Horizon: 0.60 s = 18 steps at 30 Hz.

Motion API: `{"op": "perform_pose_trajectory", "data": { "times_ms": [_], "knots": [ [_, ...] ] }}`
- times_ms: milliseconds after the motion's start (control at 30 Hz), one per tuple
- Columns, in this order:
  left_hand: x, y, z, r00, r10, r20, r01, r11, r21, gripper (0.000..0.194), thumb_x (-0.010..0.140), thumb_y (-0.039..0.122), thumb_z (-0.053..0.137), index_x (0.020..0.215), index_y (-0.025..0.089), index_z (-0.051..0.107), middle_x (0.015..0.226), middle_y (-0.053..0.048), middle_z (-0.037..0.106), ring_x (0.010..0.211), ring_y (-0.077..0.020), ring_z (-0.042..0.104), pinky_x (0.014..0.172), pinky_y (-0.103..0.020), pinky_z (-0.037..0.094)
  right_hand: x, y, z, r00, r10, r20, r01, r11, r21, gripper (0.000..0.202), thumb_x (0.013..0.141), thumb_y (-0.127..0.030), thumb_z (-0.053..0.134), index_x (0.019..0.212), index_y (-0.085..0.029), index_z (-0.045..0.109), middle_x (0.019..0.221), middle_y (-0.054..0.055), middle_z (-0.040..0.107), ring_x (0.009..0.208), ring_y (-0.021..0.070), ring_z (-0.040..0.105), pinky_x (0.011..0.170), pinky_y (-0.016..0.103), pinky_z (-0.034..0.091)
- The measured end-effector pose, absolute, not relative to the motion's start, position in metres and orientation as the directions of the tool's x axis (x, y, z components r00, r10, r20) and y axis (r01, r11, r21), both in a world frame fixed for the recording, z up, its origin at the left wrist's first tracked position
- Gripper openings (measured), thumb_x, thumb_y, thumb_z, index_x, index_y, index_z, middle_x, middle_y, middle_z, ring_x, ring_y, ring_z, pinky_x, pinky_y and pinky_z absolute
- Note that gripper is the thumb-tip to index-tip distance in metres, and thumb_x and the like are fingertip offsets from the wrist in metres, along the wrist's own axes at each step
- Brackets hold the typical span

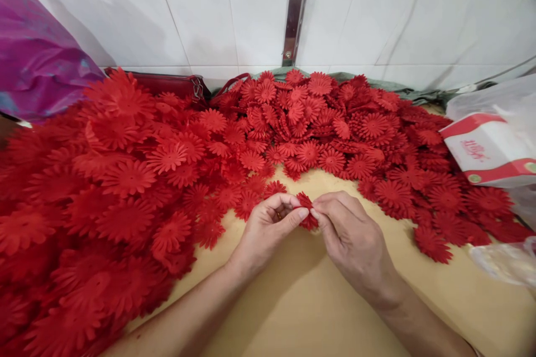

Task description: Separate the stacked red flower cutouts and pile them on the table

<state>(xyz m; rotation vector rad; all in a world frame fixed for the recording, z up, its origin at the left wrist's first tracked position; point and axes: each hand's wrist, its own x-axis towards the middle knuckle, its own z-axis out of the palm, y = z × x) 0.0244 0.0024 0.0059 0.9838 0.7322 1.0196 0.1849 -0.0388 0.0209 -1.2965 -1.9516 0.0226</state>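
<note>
We pinch a small red flower piece between the thumb and fingers of our left hand, and our right hand pinches at its right edge, both above the bare middle of the bench. Loose red flowers heap up on our left and along the far side. At our right, a red-and-white box bears red characters, slanted, which we cannot read surely.
</note>
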Motion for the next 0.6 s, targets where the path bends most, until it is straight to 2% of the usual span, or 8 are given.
{"op": "perform_pose_trajectory", "data": {
  "times_ms": [100, 200, 333, 467, 600],
  "knots": [
    [0.0236, 0.0021, 0.0060, 0.384, 0.922, -0.044, -0.326, 0.180, 0.928, 0.021, 0.079, 0.034, 0.081, 0.082, 0.017, 0.069, 0.074, 0.002, 0.063, 0.069, -0.0103, 0.053, 0.068, -0.022, 0.042, 0.1855, -0.0392, 0.0219, -0.207, 0.775, 0.598, 0.791, 0.492, -0.364, 0.015, 0.099, -0.009, 0.051, 0.094, -0.022, 0.056, 0.091, 0.005, 0.065, 0.090, 0.0176, 0.061, 0.086, 0.035, 0.050],
    [0.0229, 0.0015, 0.0071, 0.397, 0.917, -0.039, -0.352, 0.191, 0.916, 0.020, 0.080, 0.033, 0.081, 0.085, 0.017, 0.070, 0.077, 0.001, 0.065, 0.072, -0.0104, 0.056, 0.070, -0.021, 0.043, 0.1887, -0.0383, 0.0225, -0.171, 0.793, 0.585, 0.763, 0.482, -0.430, 0.015, 0.099, -0.010, 0.051, 0.095, -0.023, 0.057, 0.092, 0.004, 0.064, 0.090, 0.0167, 0.063, 0.083, 0.033, 0.052],
    [0.0219, 0.0002, 0.0075, 0.436, 0.898, -0.060, -0.400, 0.253, 0.881, 0.024, 0.081, 0.033, 0.080, 0.098, 0.018, 0.074, 0.089, -0.002, 0.072, 0.079, -0.0115, 0.062, 0.079, -0.023, 0.047, 0.1930, -0.0350, 0.0228, -0.100, 0.792, 0.602, 0.710, 0.481, -0.515, 0.011, 0.098, -0.013, 0.057, 0.098, -0.024, 0.061, 0.092, 0.002, 0.066, 0.087, 0.0149, 0.065, 0.080, 0.030, 0.053],
    [0.0227, -0.0002, 0.0066, 0.422, 0.902, -0.095, -0.415, 0.285, 0.864, 0.029, 0.074, 0.031, 0.086, 0.096, 0.017, 0.074, 0.088, -0.001, 0.074, 0.078, -0.0103, 0.063, 0.080, -0.022, 0.048, 0.1927, -0.0332, 0.0206, -0.109, 0.779, 0.617, 0.708, 0.496, -0.502, 0.013, 0.096, -0.011, 0.060, 0.099, -0.023, 0.063, 0.093, 0.001, 0.069, 0.093, 0.0147, 0.065, 0.093, 0.031, 0.052],
    [0.0234, 0.0006, 0.0068, 0.425, 0.901, -0.091, -0.393, 0.275, 0.877, 0.028, 0.074, 0.035, 0.086, 0.092, 0.016, 0.073, 0.081, 0.001, 0.072, 0.071, -0.0080, 0.060, 0.073, -0.020, 0.046, 0.1911, -0.0344, 0.0196, -0.201, 0.762, 0.616, 0.747, 0.526, -0.407, 0.012, 0.097, -0.009, 0.057, 0.098, -0.020, 0.059, 0.089, 0.001, 0.068, 0.087, 0.0147, 0.063, 0.107, 0.037, 0.044]
  ]
}}
